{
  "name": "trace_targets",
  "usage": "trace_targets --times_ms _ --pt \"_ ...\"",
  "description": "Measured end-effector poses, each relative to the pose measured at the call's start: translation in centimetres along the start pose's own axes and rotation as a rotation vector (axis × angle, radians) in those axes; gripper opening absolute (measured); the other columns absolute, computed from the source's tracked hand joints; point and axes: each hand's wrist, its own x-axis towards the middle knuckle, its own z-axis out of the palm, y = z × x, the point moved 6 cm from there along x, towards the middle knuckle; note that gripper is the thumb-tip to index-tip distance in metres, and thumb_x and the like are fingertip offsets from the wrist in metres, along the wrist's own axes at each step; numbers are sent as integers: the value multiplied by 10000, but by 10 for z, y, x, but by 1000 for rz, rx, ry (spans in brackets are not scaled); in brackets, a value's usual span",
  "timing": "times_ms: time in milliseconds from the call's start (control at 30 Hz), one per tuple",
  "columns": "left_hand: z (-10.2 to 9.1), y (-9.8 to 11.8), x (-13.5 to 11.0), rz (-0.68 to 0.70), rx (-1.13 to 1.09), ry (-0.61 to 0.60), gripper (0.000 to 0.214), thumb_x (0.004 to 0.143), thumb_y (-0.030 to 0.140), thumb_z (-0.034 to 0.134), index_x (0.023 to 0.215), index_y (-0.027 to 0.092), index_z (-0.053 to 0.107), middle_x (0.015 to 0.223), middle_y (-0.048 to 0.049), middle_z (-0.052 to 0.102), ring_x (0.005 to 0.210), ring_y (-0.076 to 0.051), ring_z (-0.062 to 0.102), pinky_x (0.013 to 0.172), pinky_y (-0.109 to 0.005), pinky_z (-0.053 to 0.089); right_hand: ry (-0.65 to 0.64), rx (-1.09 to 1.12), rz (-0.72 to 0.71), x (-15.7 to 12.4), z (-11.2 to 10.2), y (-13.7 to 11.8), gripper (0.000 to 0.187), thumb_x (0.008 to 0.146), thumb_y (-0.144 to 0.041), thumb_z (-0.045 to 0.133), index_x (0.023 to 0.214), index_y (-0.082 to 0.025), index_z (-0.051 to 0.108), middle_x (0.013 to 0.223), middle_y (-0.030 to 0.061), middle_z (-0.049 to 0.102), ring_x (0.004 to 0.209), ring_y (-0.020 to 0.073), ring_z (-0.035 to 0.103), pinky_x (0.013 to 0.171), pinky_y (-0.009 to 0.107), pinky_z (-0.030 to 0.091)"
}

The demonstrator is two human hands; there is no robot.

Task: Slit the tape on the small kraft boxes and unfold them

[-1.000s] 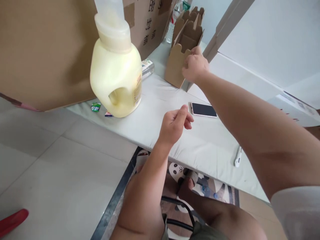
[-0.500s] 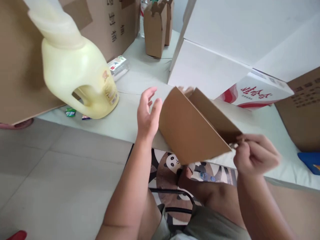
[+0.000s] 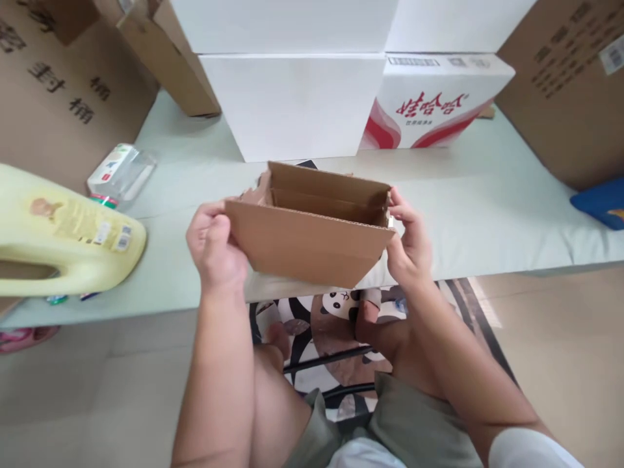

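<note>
A brown cardboard box (image 3: pixel 312 244), its top uncovered, is held up between both hands near the front edge of the cloth-covered surface. My left hand (image 3: pixel 217 244) grips its left end, with the thumb on the near face and the fingers partly hidden behind. At the right end, my right hand (image 3: pixel 409 244) closes on the notched edge. I see a dark hollow inside the box, with no contents visible.
Behind stand white boxes (image 3: pixel 292 104) and a white carton with red lettering (image 3: pixel 433 107). A yellow jug (image 3: pixel 73 234) and a clear plastic container (image 3: pixel 124 172) are at left. Large cardboard boxes flank both sides; a blue item (image 3: pixel 602 205) lies at right. Below is a panda-patterned mat (image 3: pixel 316 331).
My left hand, free and open before, now grips the box's left end. The box has been turned level from its slant, and the view has swung to the right.
</note>
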Motion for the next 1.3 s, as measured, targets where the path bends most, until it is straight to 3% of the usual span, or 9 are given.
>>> trace_targets --times_ms 67,200,400,567,700,900,1067,1167,1300 --pt "2 2 3 34 3 -56 365 676 583 834 710 251 687 814 7 712 827 -186 665 830 -385 561 -46 49 34 -8 6 7 433 1031 -454 493 1436 -304 524 1616 98 506 1519 277 473 1234 542 421" --pt "16 12 3 140 104 -212 427 638 686 845 936 383 795 1005 25 760 980 -227 664 972 -433 551 -75 105 19 -23 10 16 597 1030 -554 406 1591 -357 363 1689 57 399 1582 273 369 1294 552 356" --pt "44 10 -8 86 193 -520 127 769 472 843 884 427 810 1155 37 790 1174 -289 681 1066 -578 533 -7 104 -15 -30 -1 35 722 987 -647 376 1639 -378 219 1746 37 266 1625 334 249 1304 628 292" --pt "45 5 -9 -1 103 -742 125 706 515 875 764 431 802 1349 84 732 1327 -363 643 1100 -707 507 15 61 -69 -30 -8 35 653 994 -608 369 1608 -390 331 1730 19 303 1598 345 312 1292 650 285" --pt "51 1 -18 -78 166 -945 183 734 555 859 807 391 819 1332 0 748 1478 -344 514 1251 -658 378 92 50 -110 -28 -16 25 511 977 -592 420 1399 -359 589 1645 35 439 1521 350 441 1258 659 344" --pt "62 -7 -27 -85 255 -687 365 844 597 757 1064 307 782 1202 -72 793 1329 -292 657 1188 -521 492 146 88 -73 -23 -16 22 427 1011 -568 392 1112 -318 723 1412 60 623 1412 328 554 1273 622 356" --pt "65 -12 -32 -96 234 -459 377 766 605 814 910 265 739 840 -44 777 1051 -258 764 940 -404 626 163 80 47 -25 -12 30 477 1019 -584 339 1165 -303 696 1400 80 610 1424 314 529 1281 595 361" --pt "67 -9 -34 -59 281 -488 391 811 641 734 858 254 765 773 -58 765 1077 -293 750 877 -423 630 149 19 54 -27 -12 29 555 1008 -638 302 1115 -292 723 1414 86 602 1428 322 529 1264 598 388" --pt "72 0 -36 94 398 -637 445 910 638 584 789 277 816 758 -55 783 1001 -305 760 953 -495 585 167 31 -77 -26 -17 10 401 998 -566 441 980 -299 741 1374 59 667 1392 347 579 1252 663 379"
